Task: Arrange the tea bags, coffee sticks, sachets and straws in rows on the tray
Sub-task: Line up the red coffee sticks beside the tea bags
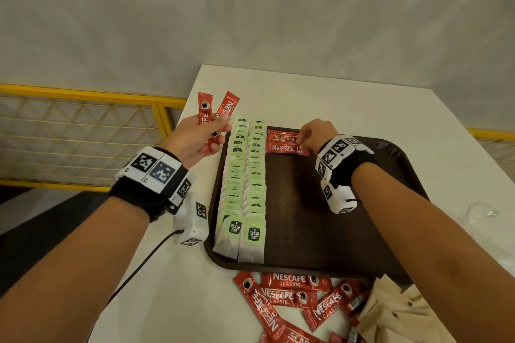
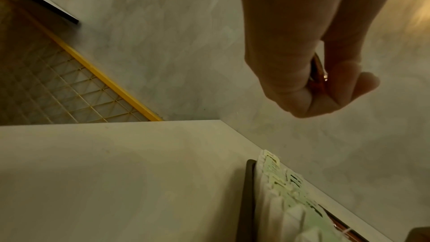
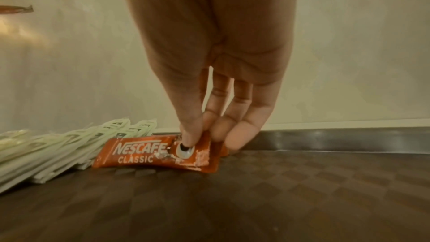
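A dark brown tray point(image 1: 320, 217) holds two long rows of green tea bags point(image 1: 242, 184) along its left side. Right of them, at the far end, two red coffee sticks point(image 1: 282, 142) lie side by side. My right hand point(image 1: 305, 138) pinches the right end of the nearer stick point(image 3: 139, 152), thumb on top and fingers behind, with the stick resting on the tray point(image 3: 256, 190). My left hand point(image 1: 220, 131) is raised over the tray's far left corner and grips two more coffee sticks point(image 1: 211, 117), which fan upward. The left wrist view shows only the sticks' edge point(image 2: 317, 69) in the curled left hand point(image 2: 325, 87).
Several loose coffee sticks point(image 1: 292, 295) lie on the white table in front of the tray, with beige packets point(image 1: 395, 312) to their right. A clear glass point(image 1: 482, 214) stands at the right edge. A white marker box with a cable point(image 1: 192, 220) sits left of the tray. A yellow railing point(image 1: 83, 97) runs beyond.
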